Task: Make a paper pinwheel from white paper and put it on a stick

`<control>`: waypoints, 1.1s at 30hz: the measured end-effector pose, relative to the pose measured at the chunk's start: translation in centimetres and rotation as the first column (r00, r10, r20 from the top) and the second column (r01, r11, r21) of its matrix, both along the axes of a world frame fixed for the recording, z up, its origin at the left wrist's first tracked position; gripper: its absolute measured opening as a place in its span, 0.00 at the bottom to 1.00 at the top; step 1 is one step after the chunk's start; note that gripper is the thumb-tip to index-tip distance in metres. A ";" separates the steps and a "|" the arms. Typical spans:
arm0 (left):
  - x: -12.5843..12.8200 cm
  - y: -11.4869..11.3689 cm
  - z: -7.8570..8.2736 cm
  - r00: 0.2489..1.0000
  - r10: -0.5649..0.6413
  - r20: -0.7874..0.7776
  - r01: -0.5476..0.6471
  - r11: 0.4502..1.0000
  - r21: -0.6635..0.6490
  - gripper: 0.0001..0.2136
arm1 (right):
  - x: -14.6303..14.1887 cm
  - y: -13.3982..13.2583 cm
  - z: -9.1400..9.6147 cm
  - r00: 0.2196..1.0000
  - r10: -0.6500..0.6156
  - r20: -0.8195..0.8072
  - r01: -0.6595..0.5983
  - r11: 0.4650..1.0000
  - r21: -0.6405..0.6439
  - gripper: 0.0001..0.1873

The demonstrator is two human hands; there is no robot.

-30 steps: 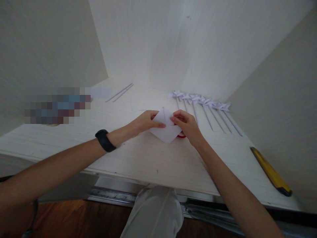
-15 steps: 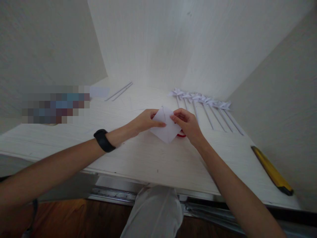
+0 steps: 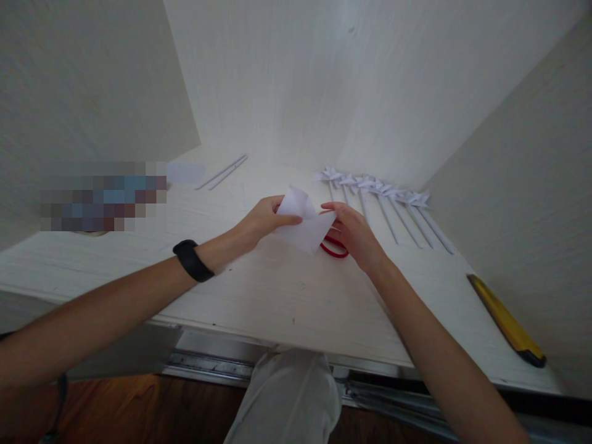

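Note:
A white sheet of paper (image 3: 303, 231), creased and with its corners bent up, is held above the white tabletop by my left hand (image 3: 266, 217). The left thumb presses across the sheet, while the other fingers are mostly hidden behind it. At the right-hand corner of the paper is my right hand (image 3: 354, 233), its fingers apart and that corner against or just in front of them. Red-handled scissors (image 3: 335, 248) lie below the right fingers; the paper and hand hide their blades.
Several white paper pinwheels on sticks (image 3: 377, 188) lie in a row at the back right. Two thin paper sticks (image 3: 224, 171) and a pale sheet (image 3: 185, 172) lie at back left. A yellow-and-black cutter (image 3: 506, 320) rests by the right wall. A blurred-out patch covers the far left.
The paper has been turned and its corners now stand apart. My right fingers have spread from their pinch on it, and more of the red handles shows.

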State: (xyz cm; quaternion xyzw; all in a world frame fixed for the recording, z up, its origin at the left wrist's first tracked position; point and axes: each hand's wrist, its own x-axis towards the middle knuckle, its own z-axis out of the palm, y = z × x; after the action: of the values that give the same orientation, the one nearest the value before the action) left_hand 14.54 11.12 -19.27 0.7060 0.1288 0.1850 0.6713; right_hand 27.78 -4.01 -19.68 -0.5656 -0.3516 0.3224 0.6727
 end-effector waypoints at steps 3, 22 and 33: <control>-0.1 0.3 0.0 0.999 0.018 0.038 -0.016 0.998 -0.055 0.16 | 0.8 -0.2 -0.3 0.991 0.131 -0.031 -0.134 0.984 -0.119 0.11; -0.3 -0.2 0.3 0.998 0.030 0.050 -0.024 0.993 -0.112 0.16 | -0.6 0.0 0.2 0.948 0.304 0.092 -0.299 0.952 -0.059 0.22; -0.2 -1.1 0.2 0.999 0.045 0.027 -0.045 0.999 -0.008 0.17 | -1.3 0.2 0.2 0.973 0.188 0.134 -0.182 0.982 -0.058 0.24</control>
State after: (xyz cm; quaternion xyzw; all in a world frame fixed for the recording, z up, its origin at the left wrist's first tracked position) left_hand 14.31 10.05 -19.05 0.6980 0.1362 0.2094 0.6712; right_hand 26.45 -3.78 -19.53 -0.5667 -0.4412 0.3515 0.6005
